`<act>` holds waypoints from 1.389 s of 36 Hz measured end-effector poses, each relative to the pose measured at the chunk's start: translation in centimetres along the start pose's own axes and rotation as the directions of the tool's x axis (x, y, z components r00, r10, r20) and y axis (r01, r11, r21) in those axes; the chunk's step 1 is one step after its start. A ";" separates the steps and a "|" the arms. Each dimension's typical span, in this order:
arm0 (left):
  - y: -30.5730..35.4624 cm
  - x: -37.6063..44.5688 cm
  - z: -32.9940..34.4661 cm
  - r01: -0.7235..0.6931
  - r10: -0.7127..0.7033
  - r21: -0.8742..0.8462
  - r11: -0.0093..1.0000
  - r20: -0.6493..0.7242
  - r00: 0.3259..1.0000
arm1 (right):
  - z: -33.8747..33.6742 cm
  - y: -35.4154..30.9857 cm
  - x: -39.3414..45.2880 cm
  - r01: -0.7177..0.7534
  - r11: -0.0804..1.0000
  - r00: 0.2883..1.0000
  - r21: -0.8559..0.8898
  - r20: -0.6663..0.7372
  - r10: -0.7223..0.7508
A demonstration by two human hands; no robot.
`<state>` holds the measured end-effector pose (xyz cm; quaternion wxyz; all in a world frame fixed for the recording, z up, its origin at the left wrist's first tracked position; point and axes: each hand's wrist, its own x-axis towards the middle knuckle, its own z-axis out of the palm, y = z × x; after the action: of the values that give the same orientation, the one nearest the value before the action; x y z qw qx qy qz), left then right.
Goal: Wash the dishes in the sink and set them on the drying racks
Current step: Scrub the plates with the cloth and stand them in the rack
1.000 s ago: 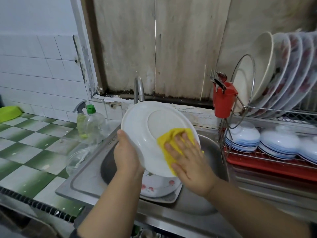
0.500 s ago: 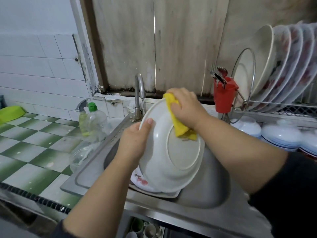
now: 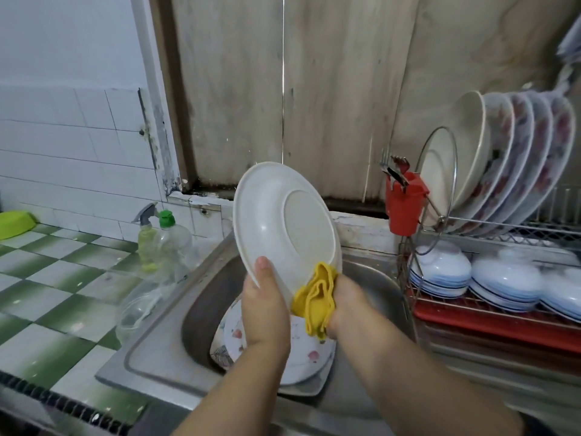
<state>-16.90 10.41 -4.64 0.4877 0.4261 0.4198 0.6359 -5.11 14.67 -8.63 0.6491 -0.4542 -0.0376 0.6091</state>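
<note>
A white plate (image 3: 279, 225) stands almost upright above the steel sink (image 3: 201, 297), its underside facing me. My left hand (image 3: 264, 303) grips its lower rim, thumb on the back. My right hand (image 3: 347, 297) holds a crumpled yellow cloth (image 3: 316, 297) against the plate's lower right edge. Below, flowered plates (image 3: 301, 350) lie stacked in the sink basin. The tap is hidden behind the raised plate.
A two-tier drying rack (image 3: 490, 234) stands to the right, with upright plates (image 3: 509, 158) on top, stacked bowls (image 3: 440, 269) below and a red cutlery cup (image 3: 404, 206). Soap bottle (image 3: 171, 240), spray bottle (image 3: 146, 240) and a clear bowl (image 3: 135, 313) sit on the green-checked counter at left.
The plate has been raised and turned more upright. My right hand with the cloth slid from the plate's top rim down to its lower right edge.
</note>
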 end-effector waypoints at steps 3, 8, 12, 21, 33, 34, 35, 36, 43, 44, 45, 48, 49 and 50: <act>0.4 0.5 -0.5 0.177 -0.132 -0.140 0.974 0.280 0.951 | -1.8 -2.5 -0.2 0.156 0.979 0.976 -0.129 -0.132 -0.173; 3.4 6.5 -1.4 0.327 -0.259 -0.184 0.927 0.318 0.912 | -2.8 -7.5 -2.1 0.523 0.753 0.800 -0.399 -0.074 -0.595; 4.7 7.0 -0.5 0.143 -0.155 0.169 0.975 0.061 0.986 | -2.7 -6.3 -1.2 0.452 0.780 0.828 -0.433 -0.121 -0.548; 1.2 0.0 0.3 0.050 -0.050 0.006 0.999 0.238 0.970 | -1.1 -1.3 -1.5 0.128 0.992 0.991 0.010 -0.036 -0.128; 4.9 1.5 1.7 -0.042 0.030 0.050 0.998 0.219 0.975 | 1.8 -2.5 -4.2 0.038 0.996 0.997 0.081 -0.063 -0.033; 4.4 0.7 1.8 -0.037 0.022 0.053 0.998 0.267 0.964 | 2.2 -2.0 -4.9 0.007 0.997 0.999 0.081 -0.039 -0.004; 3.7 0.2 1.8 -0.044 0.025 0.054 0.998 0.311 0.950 | 2.2 -1.6 -5.0 -0.028 0.997 0.999 0.078 -0.017 0.029; 3.0 0.1 1.6 -0.061 0.036 0.064 0.996 0.338 0.941 | 2.6 -1.3 -5.8 -0.052 0.997 0.999 0.063 -0.009 0.053; -0.5 -0.5 0.7 -0.146 0.058 0.137 0.980 0.500 0.864 | 2.8 -1.9 -8.3 -0.129 0.992 0.992 -0.004 -0.003 0.129; -0.7 -0.5 0.7 -0.132 0.035 0.156 0.979 0.505 0.862 | 2.7 -2.3 -8.5 -0.121 0.993 0.993 0.007 0.016 0.121; -0.9 -0.7 0.9 -0.127 0.018 0.176 0.976 0.517 0.856 | 2.4 -2.7 -8.9 -0.110 0.994 0.994 0.027 0.031 0.109; -1.2 -1.1 1.2 -0.216 0.070 0.190 0.958 0.574 0.816 | 1.5 -3.7 -9.5 -0.096 0.995 0.993 0.023 0.066 0.095; -1.3 -1.2 1.2 -0.279 0.106 0.206 0.938 0.596 0.796 | 1.2 -4.0 -9.7 -0.094 0.995 0.994 0.026 0.063 0.093; -1.3 -1.3 1.1 -0.351 0.142 0.230 0.908 0.617 0.774 | 0.9 -4.3 -9.7 -0.090 0.995 0.994 0.041 0.059 0.088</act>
<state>-15.28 9.52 -5.70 0.4249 0.7294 0.2888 0.4517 -4.88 7.81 -0.46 0.6298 -0.4235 -0.0226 0.6508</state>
